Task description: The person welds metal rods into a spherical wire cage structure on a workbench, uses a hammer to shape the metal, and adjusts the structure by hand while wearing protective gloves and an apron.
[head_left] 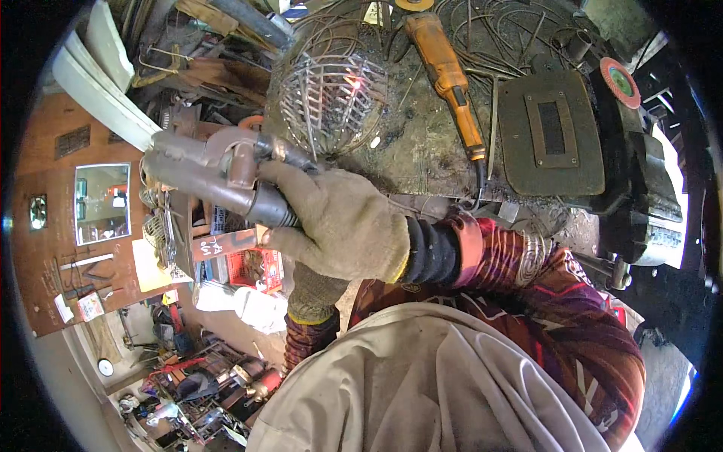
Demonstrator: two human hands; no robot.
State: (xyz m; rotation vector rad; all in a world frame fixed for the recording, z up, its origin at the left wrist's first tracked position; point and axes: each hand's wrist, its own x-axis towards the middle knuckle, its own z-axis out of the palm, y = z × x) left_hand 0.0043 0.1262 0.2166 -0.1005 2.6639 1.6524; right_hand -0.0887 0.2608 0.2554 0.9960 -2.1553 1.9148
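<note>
Gripping at left of centre, the right hand [343, 218] has its gloved fingers clamped round the black end of a gray tool [199, 181], its barrel pointing to the upper left! Tucked below and mostly hidden by it comes the left hand [316, 290], also gloved; I can't tell what its fingers are doing. Just beyond, top centre, a wire cage [320, 109] sits on the table [418, 169], one bright orange spot glowing on its bars. Crowding it from the right lies an orange grinder [437, 56], then a dark mask [520, 139] and, farther right, a red-rimmed disc [621, 83]. Loose rods [501, 34] tangle across the top! Over at upper left, a white strip [105, 90] curves down to the tool's end; whether they touch, I can't say. Below the hands, a red crate [252, 270] shows at left, while pale cloth [422, 384] blocks the lower centre.
</note>
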